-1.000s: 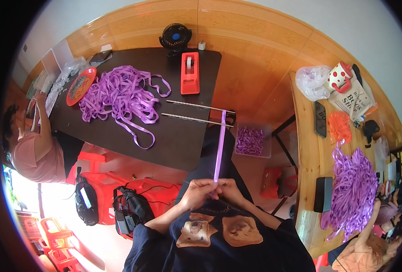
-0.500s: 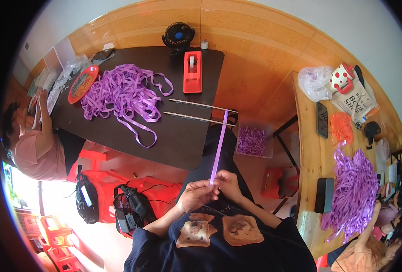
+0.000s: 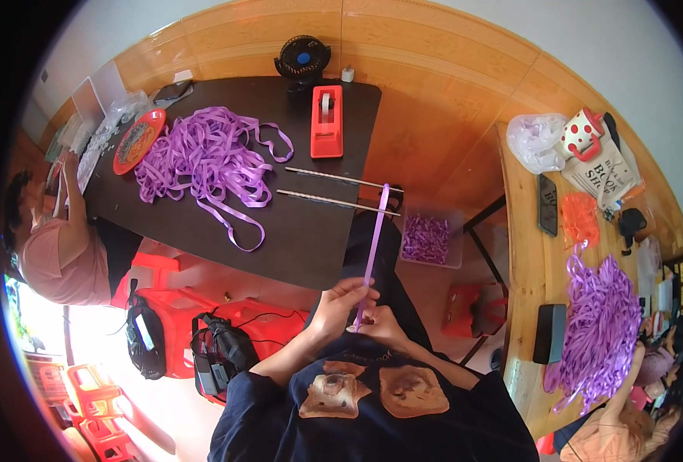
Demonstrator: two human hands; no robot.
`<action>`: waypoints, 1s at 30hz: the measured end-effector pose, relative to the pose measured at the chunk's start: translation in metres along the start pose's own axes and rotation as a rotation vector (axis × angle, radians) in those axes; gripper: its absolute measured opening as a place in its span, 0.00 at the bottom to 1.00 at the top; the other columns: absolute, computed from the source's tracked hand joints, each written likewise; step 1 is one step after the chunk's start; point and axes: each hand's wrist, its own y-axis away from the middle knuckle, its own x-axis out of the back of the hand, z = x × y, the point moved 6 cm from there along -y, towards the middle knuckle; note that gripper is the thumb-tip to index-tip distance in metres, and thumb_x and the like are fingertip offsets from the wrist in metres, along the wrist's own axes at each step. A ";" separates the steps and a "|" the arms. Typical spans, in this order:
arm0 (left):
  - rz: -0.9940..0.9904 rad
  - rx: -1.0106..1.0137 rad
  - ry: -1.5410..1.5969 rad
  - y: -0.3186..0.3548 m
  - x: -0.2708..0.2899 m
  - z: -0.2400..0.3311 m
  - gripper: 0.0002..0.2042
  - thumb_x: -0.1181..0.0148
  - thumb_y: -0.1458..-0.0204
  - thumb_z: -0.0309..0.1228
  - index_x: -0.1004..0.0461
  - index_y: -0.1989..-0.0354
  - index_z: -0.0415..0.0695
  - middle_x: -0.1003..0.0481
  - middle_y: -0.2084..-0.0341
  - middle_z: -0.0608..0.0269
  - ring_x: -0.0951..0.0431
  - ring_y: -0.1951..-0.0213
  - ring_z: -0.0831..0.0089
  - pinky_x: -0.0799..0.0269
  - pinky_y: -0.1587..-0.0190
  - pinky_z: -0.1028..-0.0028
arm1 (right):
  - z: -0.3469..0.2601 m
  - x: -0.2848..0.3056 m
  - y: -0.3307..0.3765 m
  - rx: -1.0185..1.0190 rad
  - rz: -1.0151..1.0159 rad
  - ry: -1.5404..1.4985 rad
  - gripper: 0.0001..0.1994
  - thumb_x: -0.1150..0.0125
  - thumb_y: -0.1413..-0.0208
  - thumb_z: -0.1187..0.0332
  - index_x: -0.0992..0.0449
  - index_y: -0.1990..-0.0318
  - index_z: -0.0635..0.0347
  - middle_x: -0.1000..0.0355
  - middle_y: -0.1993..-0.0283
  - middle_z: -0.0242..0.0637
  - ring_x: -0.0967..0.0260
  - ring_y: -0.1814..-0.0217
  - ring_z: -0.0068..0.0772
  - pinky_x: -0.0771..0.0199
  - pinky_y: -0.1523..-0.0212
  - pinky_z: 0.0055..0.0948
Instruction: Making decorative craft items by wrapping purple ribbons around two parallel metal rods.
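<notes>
Head view: my left hand (image 3: 340,302) has slid up the taut purple ribbon strip (image 3: 372,245), both hands pinching it, right hand (image 3: 380,323) lower, near the dark desk (image 3: 203,231).

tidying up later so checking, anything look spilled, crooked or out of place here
Nothing looks damaged or spilled. The loose purple ribbon heap sprawls tangled over the dark table, one loop trailing towards its near edge. The taut purple ribbon strip runs straight from both hands to the table edge.

The person wears a dark navy short-sleeved shirt (image 3: 372,420) printed with two brown toast-like patches on the chest, and dark trousers (image 3: 372,254); forearms are bare.
</notes>
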 end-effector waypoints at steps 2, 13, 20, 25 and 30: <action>0.056 -0.006 0.001 -0.011 0.001 -0.006 0.11 0.47 0.41 0.28 0.26 0.55 0.34 0.22 0.66 0.58 0.22 0.65 0.73 0.25 0.60 0.73 | 0.016 0.004 -0.001 -0.058 -0.006 0.072 0.08 0.30 0.54 0.73 0.26 0.76 0.61 0.31 0.78 0.23 0.37 0.75 0.13 0.40 0.74 0.18; 0.205 -0.309 -0.817 -0.013 0.032 0.003 0.08 0.39 0.47 0.30 0.23 0.68 0.36 0.26 0.79 0.67 0.28 0.76 0.82 0.33 0.72 0.80 | 0.000 -0.002 0.002 -0.068 -0.046 0.071 0.08 0.29 0.55 0.72 0.24 0.76 0.62 0.30 0.80 0.24 0.38 0.77 0.11 0.40 0.77 0.16; 0.035 0.053 -0.270 -0.019 0.033 -0.009 0.07 0.37 0.47 0.30 0.22 0.67 0.39 0.26 0.78 0.69 0.29 0.77 0.83 0.38 0.75 0.83 | 0.001 -0.005 0.002 -0.067 -0.118 0.077 0.05 0.31 0.53 0.74 0.22 0.73 0.63 0.27 0.76 0.25 0.34 0.72 0.12 0.34 0.70 0.17; 0.000 0.056 -0.279 -0.022 0.029 -0.007 0.09 0.38 0.46 0.30 0.23 0.60 0.40 0.24 0.72 0.69 0.28 0.74 0.84 0.37 0.72 0.86 | 0.011 -0.006 0.003 -0.145 -0.167 0.041 0.05 0.31 0.52 0.73 0.20 0.69 0.64 0.25 0.74 0.26 0.33 0.71 0.13 0.33 0.69 0.18; -0.020 0.049 -0.281 -0.030 0.021 -0.004 0.09 0.39 0.45 0.31 0.23 0.59 0.41 0.23 0.71 0.68 0.28 0.72 0.85 0.37 0.71 0.85 | 0.013 -0.009 0.002 -0.176 -0.192 -0.039 0.05 0.32 0.51 0.72 0.19 0.69 0.65 0.25 0.74 0.26 0.33 0.71 0.13 0.33 0.69 0.18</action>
